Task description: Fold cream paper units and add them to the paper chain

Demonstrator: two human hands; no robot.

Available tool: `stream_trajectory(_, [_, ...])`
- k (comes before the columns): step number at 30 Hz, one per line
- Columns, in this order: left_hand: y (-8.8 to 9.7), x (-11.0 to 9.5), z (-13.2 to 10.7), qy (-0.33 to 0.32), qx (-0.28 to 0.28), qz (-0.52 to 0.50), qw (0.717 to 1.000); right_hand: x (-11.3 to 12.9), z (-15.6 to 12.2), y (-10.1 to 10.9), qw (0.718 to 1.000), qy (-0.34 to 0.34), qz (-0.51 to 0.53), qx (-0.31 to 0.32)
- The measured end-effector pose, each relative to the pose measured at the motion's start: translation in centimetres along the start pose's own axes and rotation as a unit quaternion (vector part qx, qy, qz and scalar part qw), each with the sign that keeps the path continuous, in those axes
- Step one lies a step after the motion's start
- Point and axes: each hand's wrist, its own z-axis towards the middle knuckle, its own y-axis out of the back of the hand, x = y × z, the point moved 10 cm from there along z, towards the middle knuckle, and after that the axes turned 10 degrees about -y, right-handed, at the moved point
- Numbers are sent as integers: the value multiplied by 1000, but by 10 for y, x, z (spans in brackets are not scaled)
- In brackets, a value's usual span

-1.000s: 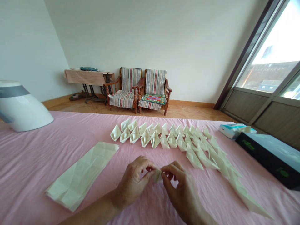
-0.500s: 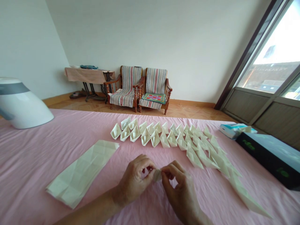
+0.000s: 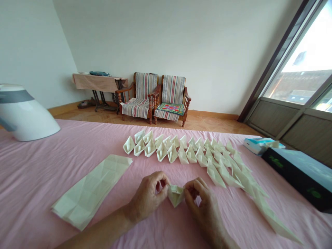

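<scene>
Between my two hands is a small folded paper boat (image 3: 176, 196), cream coloured, its point toward me and its top partly spread. My left hand (image 3: 151, 193) pinches its left corner between thumb and forefinger. On the other side, my right hand (image 3: 201, 204) pinches the right corner the same way. Beyond my hands stand rows of finished-looking paper boats (image 3: 162, 152), which curve toward me on the right. To the left of my left hand lies a flat stack of creased paper strips (image 3: 90, 190).
A pink cloth (image 3: 77, 145) covers the table. At the left stands a white and grey kettle-like vessel (image 3: 28, 117). A black box (image 3: 298, 176) and a blue-white tissue pack (image 3: 255, 145) lie at the right. Two wooden armchairs (image 3: 171, 93) stand beyond the table.
My hands have drawn slightly apart, and the paper between them has spread from a small narrow piece into a wider boat shape. The rows and the paper stack stay put.
</scene>
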Motion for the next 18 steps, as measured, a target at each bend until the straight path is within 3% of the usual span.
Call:
stream_trajectory(13, [-10,0,-4,-4,50,-19,999,-23,-8,-17,995,-67,23,67])
stream_trajectory(18, [-12,1,-4,-19,54,-17,998,-13,-8,-20,994,-27,-20,99])
